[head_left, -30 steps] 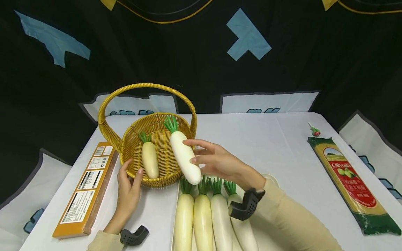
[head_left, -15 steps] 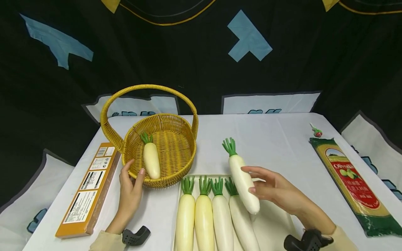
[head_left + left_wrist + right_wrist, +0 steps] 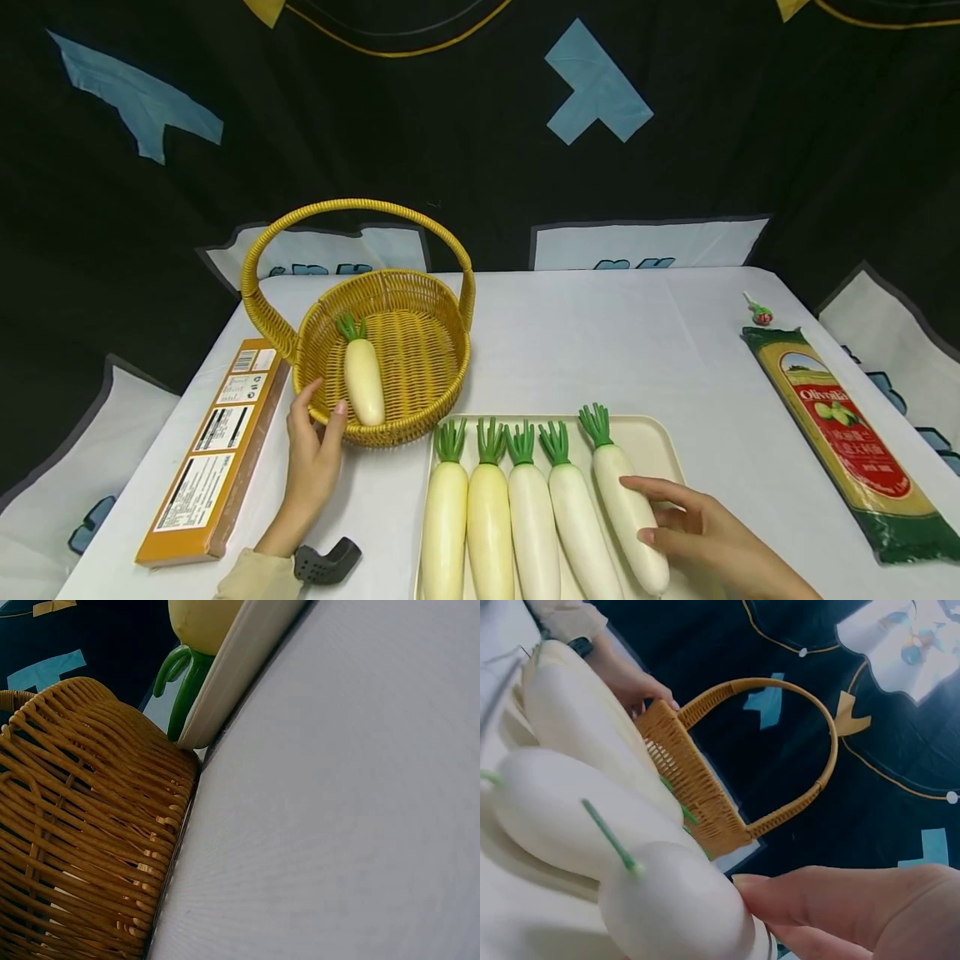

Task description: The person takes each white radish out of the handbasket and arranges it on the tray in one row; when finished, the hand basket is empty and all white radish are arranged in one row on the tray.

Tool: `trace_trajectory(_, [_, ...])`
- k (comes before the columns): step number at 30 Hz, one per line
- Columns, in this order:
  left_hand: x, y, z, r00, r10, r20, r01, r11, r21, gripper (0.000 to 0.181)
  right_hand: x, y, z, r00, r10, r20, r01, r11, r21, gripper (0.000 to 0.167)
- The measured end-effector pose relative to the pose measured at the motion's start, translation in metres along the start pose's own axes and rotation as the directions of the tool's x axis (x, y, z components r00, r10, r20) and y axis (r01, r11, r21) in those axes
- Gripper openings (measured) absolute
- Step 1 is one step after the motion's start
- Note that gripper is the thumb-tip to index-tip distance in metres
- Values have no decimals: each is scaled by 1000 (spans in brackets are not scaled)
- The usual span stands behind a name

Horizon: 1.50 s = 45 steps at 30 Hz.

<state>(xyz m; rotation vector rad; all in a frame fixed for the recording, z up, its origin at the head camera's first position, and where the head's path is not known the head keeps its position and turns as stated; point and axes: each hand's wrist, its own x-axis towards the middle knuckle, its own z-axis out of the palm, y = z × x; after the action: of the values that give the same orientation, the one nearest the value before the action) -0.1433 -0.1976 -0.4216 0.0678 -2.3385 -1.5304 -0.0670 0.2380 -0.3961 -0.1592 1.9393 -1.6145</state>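
My right hand (image 3: 705, 525) holds a white radish (image 3: 618, 487) between thumb and fingers at the right of a row of several radishes on a cream tray (image 3: 658, 442). In the right wrist view, its thumb presses the side of the radish (image 3: 671, 904) near the root end. My left hand (image 3: 309, 462) grips the front-left rim of a yellow wicker basket (image 3: 423, 350), fingertips over the edge. Inside that basket lies one smaller radish (image 3: 364, 383) with green tops. The left wrist view shows the basket's woven side (image 3: 82, 802), but not the hand.
An orange box (image 3: 213, 454) lies left of the basket. On the far right rests a green and gold pasta packet (image 3: 847, 442), with a small wrapped lollipop (image 3: 761, 315) behind it. A black printed curtain (image 3: 450, 125) hangs beyond the white table.
The right hand has carried the radish from over the basket, rightward and toward me, down to the tray's right side. My left hand has stayed at the basket rim.
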Motion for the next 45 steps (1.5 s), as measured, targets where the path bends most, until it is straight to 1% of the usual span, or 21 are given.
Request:
trace_trajectory(2, [0, 0, 0, 1000, -4, -1, 4, 1000, 1, 53, -3, 4, 4, 1000, 9, -12, -9, 1000, -24, 54])
trace_trajectory(5, [0, 1, -1, 1000, -10, -1, 10, 1000, 6, 53, -5, 10, 9, 999, -21, -42, 17, 994, -104, 56])
trace_trajectory(7, [0, 1, -1, 1000, -13, -3, 13, 1000, 7, 53, -6, 12, 12, 997, -50, -63, 38, 983, -182, 57])
trace_trajectory(10, [0, 0, -1, 1000, -11, -6, 11, 1000, 7, 53, -5, 14, 15, 992, -88, -91, 60, 960, -273, 55])
trace_trajectory(11, [0, 0, -1, 1000, -10, -7, 10, 1000, 9, 53, -5, 15, 17, 990, -102, -93, 71, 955, -288, 55])
trace_trajectory(12, [0, 0, -1, 1000, -9, -8, 9, 1000, 10, 53, -4, 15, 18, 989, -119, -92, 88, 952, -292, 55])
trace_trajectory(15, [0, 0, -1, 1000, -4, -9, 4, 1000, 18, 53, -4, 15, 23, 983, -142, -116, 103, 950, -293, 55])
trace_trajectory(19, [1, 0, -1, 1000, -1, -2, 1, 1000, 15, 53, -4, 13, 30, 966, -193, -171, 134, 942, -309, 54])
trace_trajectory(21, [1, 0, -1, 1000, 0, 1, 0, 1000, 11, 53, -4, 11, 32, 960, -211, -186, 142, 935, -324, 53])
trace_trajectory(22, [1, 0, 0, 1000, -1, 0, 1, 1000, 11, 53, -4, 10, 31, 958, -217, -190, 144, 931, -336, 53])
trace_trajectory(24, [1, 0, 0, 1000, -6, -3, 6, 1000, 12, 53, -4, 7, 29, 959, -198, -201, 119, 930, -349, 51])
trace_trajectory(26, [1, 0, 0, 1000, -11, -5, 11, 1000, 13, 53, -4, 3, 25, 962, -187, -198, 106, 927, -361, 49])
trace_trajectory(29, [0, 1, 0, 1000, -14, -5, 14, 1000, 7, 52, -4, -1, 19, 965, -188, -185, 112, 927, -359, 45])
trace_trajectory(32, [0, 0, 0, 1000, -10, -2, 10, 1000, 1, 53, -1, -4, 14, 951, -267, -154, 192, 904, -382, 41])
trace_trajectory(35, [0, 0, 0, 1000, -10, -3, 10, 1000, 1, 53, 4, -9, 11, 938, -307, -159, 221, 886, -408, 40])
trace_trajectory(36, [0, -1, 0, 1000, -10, -2, 10, 1000, 3, 53, 7, -11, 10, 937, -308, -164, 219, 885, -411, 39])
trace_trajectory(37, [1, -1, 0, 1000, -11, -3, 11, 1000, 2, 53, 9, -13, 9, 941, -292, -173, 203, 892, -403, 40])
trace_trajectory(39, [1, -1, 0, 1000, -12, -3, 12, 1000, 1, 54, 14, -19, 7, 953, -244, -181, 166, 916, -365, 42])
trace_trajectory(42, [1, -1, 0, 1000, -12, 1, 12, 1000, -2, 54, 22, -26, 3, 962, -213, -169, 155, 941, -300, 44])
trace_trajectory(45, [1, -1, 1, 1000, -13, 0, 13, 1000, 1, 54, 31, -34, 1, 967, -207, -151, 166, 955, -247, 46])
